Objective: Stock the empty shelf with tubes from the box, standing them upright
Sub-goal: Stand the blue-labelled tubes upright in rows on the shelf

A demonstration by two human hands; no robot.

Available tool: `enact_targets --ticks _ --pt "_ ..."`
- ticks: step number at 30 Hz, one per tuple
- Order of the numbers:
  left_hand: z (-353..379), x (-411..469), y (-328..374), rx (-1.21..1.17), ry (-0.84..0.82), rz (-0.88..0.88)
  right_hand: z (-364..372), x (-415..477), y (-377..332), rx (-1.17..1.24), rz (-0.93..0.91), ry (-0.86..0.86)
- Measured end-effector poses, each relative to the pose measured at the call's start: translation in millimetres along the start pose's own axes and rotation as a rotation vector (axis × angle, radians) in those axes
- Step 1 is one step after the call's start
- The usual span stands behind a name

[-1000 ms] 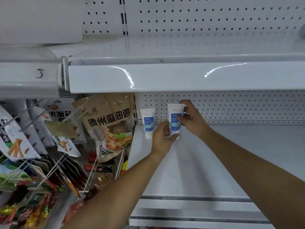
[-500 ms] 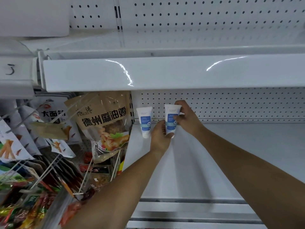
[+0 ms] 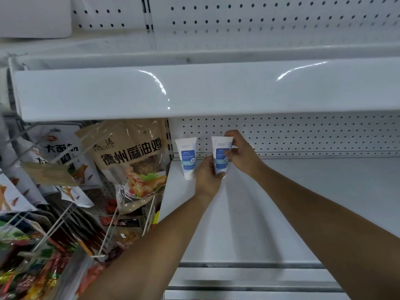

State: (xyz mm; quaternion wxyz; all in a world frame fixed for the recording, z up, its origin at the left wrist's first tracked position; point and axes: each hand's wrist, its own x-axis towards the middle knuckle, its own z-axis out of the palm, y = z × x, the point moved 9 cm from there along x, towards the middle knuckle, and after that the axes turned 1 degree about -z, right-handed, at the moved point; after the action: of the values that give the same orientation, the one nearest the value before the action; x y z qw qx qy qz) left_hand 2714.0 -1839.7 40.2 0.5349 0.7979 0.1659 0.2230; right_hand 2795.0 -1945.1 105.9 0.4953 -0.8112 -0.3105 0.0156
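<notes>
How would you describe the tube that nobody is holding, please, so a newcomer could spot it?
Find the white lower shelf with the pegboard back. In its far left corner, beside the brown snack bag, stands a white tube with a blue label. Unlike its twin to the right, no hand touches it.

This is looking like a shop, probably a small grocery store. The white metal shelf [image 3: 303,202] is forming part of a retail rack, with a perforated back panel [image 3: 303,135] behind it and an upper shelf [image 3: 216,89] above it. Left of the shelf, snack packets [image 3: 129,161] with printed Chinese labels are hanging on wire hooks [image 3: 62,224]. At the shelf's back left, a first tube [image 3: 186,156] and a second tube [image 3: 219,148] are carrying the same blue label.
</notes>
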Motion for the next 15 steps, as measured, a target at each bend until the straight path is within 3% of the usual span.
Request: enact_targets --ticks 15 --pt "4.4 1.8 -5.8 0.043 -0.050 -0.033 0.8 -2.6 3.6 -0.072 0.043 -0.037"
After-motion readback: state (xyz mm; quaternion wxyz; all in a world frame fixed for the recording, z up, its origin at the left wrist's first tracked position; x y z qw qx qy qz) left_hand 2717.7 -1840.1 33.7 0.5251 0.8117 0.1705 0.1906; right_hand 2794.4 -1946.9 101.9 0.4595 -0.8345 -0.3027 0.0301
